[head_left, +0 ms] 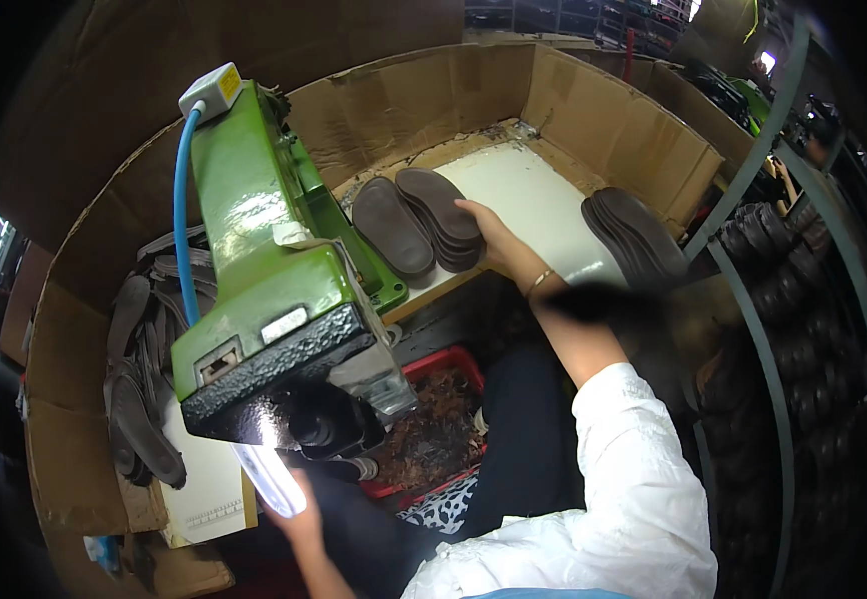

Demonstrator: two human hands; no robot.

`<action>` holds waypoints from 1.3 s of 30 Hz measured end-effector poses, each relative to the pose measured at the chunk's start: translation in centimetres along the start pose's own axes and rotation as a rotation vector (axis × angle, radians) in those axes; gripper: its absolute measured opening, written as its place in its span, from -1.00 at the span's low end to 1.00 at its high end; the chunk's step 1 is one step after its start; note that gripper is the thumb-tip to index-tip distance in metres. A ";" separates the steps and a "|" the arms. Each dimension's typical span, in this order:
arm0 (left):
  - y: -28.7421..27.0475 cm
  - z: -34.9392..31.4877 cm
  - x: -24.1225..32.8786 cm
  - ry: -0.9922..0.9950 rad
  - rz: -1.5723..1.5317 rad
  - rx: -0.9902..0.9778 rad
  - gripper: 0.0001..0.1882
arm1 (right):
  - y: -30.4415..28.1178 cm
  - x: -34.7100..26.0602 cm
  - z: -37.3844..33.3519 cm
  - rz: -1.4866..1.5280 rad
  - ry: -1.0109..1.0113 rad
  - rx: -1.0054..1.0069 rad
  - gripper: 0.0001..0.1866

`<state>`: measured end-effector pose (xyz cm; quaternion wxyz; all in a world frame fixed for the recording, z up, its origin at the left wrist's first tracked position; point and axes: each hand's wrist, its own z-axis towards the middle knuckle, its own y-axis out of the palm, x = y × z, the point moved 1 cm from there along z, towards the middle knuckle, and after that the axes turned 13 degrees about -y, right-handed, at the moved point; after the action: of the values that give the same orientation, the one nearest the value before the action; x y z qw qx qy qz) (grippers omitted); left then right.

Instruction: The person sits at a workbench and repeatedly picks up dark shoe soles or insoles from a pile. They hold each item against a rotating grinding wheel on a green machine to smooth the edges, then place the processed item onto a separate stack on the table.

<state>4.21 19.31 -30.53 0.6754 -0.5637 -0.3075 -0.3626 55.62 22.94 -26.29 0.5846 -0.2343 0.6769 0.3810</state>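
Observation:
A green machine [264, 230] with a black underside stands in front of me, its lamp glowing beneath the head. Under that head, my left hand [298, 507] is closed round a narrow, glaring white piece whose kind is lost in the brightness. My right arm reaches forward over the white work surface. There my right hand [493, 235] has its fingers on the edge of a short stack of dark brown shoe soles [443, 215], thumb side up. Another brown sole [391, 228] lies against the stack's left side. How far the right fingers wrap underneath is hidden.
More brown soles [633, 240] stand stacked at the right. Grey-brown soles [139, 419] pile up left of the machine. Cardboard walls [423, 105] surround the white board [513, 190]. A red bin [433, 429] of brown scraps sits below. Metal racks [753, 339] rise at the right.

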 end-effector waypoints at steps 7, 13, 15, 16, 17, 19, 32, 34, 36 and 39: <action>-10.5 12.9 -6.0 -0.207 0.703 0.703 -0.27 | 0.4 3.3 -8.7 -0.057 -0.322 0.030 -0.26; -12.1 16.4 -9.4 -0.370 0.502 0.480 -0.41 | 1.5 6.9 -18.8 -0.285 -0.011 -0.134 -0.52; -12.3 17.4 -10.3 -0.346 0.464 0.535 -0.47 | 2.1 8.7 -20.5 -0.303 -0.107 -0.246 -0.58; -12.5 17.5 -10.3 -0.284 0.442 0.567 -0.49 | 2.3 9.1 -21.1 -0.328 -0.151 -0.298 -0.60; -12.9 17.4 -10.3 -0.223 0.420 0.600 -0.52 | 2.5 9.4 -21.5 -0.328 -0.210 -0.326 -0.62; -13.4 16.4 -6.3 -0.111 0.389 0.697 -0.58 | 3.0 8.5 -22.2 -0.384 -0.238 -0.321 -0.65; -6.7 -2.4 7.3 0.182 -0.066 0.499 -0.70 | 7.8 6.9 -29.7 -0.225 -0.137 -0.730 -0.07; -2.6 -3.9 6.3 0.132 -0.307 0.133 -0.70 | 8.4 7.9 -30.9 -0.198 -0.324 -0.886 -0.14; 1.1 -5.7 9.5 0.135 -0.700 -0.058 -0.64 | 8.8 8.0 -31.5 -0.214 0.320 -1.134 -0.35; 3.5 -6.6 13.5 0.115 -0.694 -0.372 -0.68 | 7.7 10.1 -33.2 -0.349 0.062 -0.977 -0.54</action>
<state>14.52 11.24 -22.45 0.4154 -0.5178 -0.3704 -0.6497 27.29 2.63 -33.31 0.4415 -0.6006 0.3877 0.5422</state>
